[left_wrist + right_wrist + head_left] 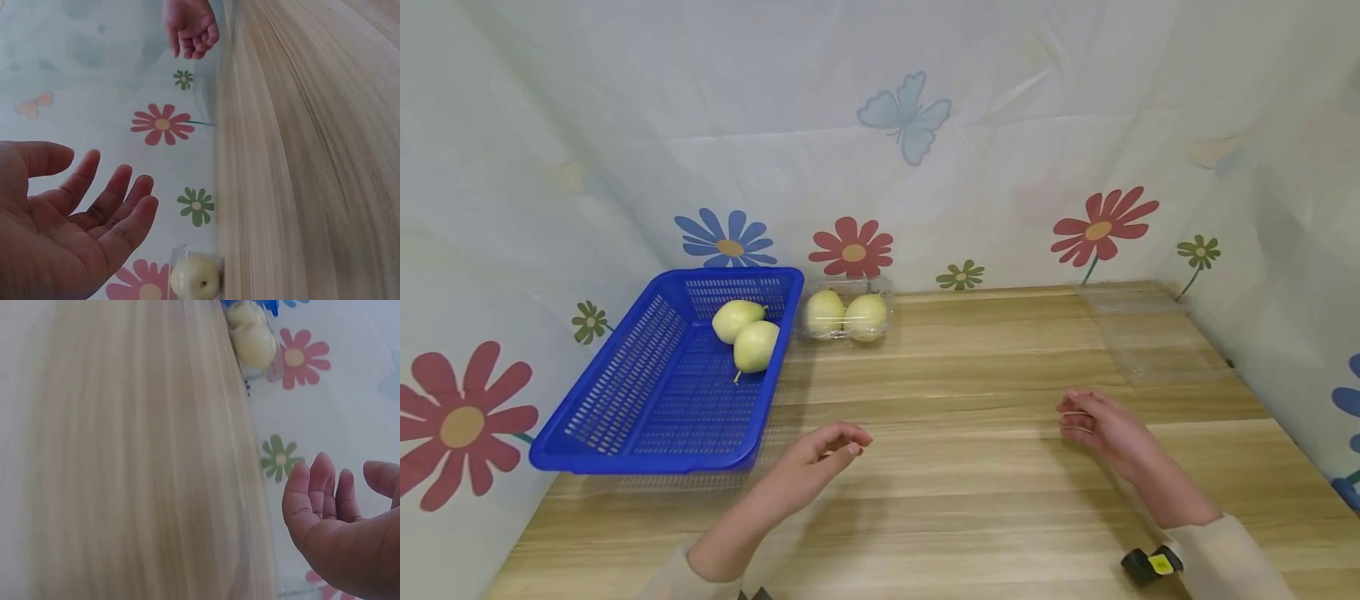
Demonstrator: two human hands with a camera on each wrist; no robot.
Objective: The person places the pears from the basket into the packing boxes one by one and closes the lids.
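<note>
My left hand (pixel 812 471) hovers over the table to the right of a blue basket (pixel 561 454), its fingers loosely bent around nothing. On the right side, my right hand (pixel 1108 433) is likewise raised with relaxed fingers and nothing in them. Inside the basket, toward its far right, lie two yellow-green pears, one pear (pixel 737 320) behind the other pear (pixel 756 347). A clear plastic box (pixel 883 287) beside the basket holds two more, a left pear (pixel 825 313) and a right pear (pixel 867 317). Both wrist views show the palms with fingers apart.
At the table's far right lies another clear plastic container (pixel 1157 333), nearest to my right hand. A flower-printed curtain (pixel 985 167) stands along the back and both sides of the wooden table (pixel 962 400). Near the right sleeve sits a small black device (pixel 1142 567).
</note>
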